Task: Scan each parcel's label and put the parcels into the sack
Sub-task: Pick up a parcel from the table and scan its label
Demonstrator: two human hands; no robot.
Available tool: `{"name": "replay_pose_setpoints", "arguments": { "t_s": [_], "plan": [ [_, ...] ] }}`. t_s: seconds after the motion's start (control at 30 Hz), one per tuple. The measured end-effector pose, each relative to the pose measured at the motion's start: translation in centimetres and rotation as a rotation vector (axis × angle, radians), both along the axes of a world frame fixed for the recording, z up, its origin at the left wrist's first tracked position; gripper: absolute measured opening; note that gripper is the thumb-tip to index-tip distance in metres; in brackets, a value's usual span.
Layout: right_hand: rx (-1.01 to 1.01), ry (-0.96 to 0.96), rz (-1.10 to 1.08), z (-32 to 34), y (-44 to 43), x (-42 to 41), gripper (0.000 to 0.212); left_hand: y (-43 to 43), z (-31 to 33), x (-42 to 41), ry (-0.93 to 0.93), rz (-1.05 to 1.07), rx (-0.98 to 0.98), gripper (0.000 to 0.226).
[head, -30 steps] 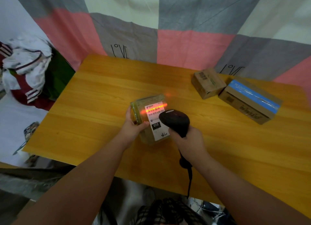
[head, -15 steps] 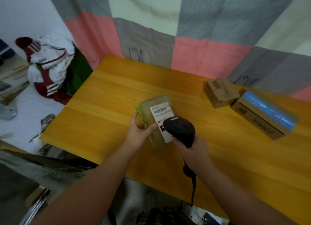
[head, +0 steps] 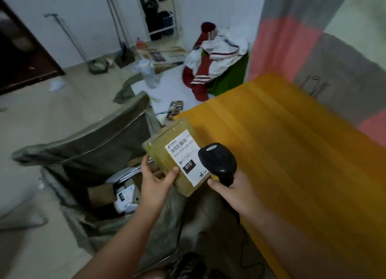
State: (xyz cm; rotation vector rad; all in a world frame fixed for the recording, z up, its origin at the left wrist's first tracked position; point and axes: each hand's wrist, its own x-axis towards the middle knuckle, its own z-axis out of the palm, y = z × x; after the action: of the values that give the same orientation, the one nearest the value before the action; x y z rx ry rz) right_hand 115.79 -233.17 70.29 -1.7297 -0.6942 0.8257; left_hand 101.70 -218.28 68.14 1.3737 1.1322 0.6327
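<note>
Scan beam gone since a second ago; parcel point(head: 167, 151) now off the worktop point(head: 292, 153) and carried left, past its corner, above the open sack point(head: 89, 153). View has swung that way too. Left hand point(head: 156, 182) grips the parcel's near edge, thumb on top, label point(head: 186, 155) facing up. Right hand point(head: 231, 191) fingers wrapped round the scanner point(head: 217, 159) handle, just beside the parcel. Scan looks done for this one; drop into the sack likely next. Other parcels point(head: 125, 193) already inside.
</note>
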Motion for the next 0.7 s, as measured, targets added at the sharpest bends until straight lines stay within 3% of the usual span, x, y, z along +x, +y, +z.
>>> {"name": "replay_pose_setpoints", "arguments": {
  "t_s": [0.1, 0.2, 0.33, 0.47, 0.57, 0.7],
  "plan": [
    [-0.093, -0.029, 0.105, -1.5, 4.3, -1.4, 0.040, 3.9, -0.8, -5.4, 0.127, 0.114, 0.117, 0.081],
    [-0.187, -0.086, 0.183, -2.9, 7.8, -3.1, 0.040, 7.6, -2.1, -9.9, 0.473, 0.150, 0.314, 0.085],
    [-0.236, -0.046, 0.229, -4.9, 11.5, -5.1, 0.039, 11.7, -4.6, -11.9, 0.903, -0.061, 0.544, 0.084],
    [-0.265, 0.010, 0.207, -7.6, 15.0, -5.6, 0.039, 16.6, -8.0, -10.9, 1.180, -0.340, 0.723, 0.081],
    [-0.297, 0.028, 0.199, -9.8, 16.7, -5.7, 0.038, 18.7, -10.4, -9.9, 1.279, -0.374, 0.668, 0.084],
    [-0.342, 0.022, 0.181, -11.2, 17.8, -5.3, 0.034, 18.7, -11.3, -8.5, 1.270, -0.405, 0.542, 0.081]
  ]
}}
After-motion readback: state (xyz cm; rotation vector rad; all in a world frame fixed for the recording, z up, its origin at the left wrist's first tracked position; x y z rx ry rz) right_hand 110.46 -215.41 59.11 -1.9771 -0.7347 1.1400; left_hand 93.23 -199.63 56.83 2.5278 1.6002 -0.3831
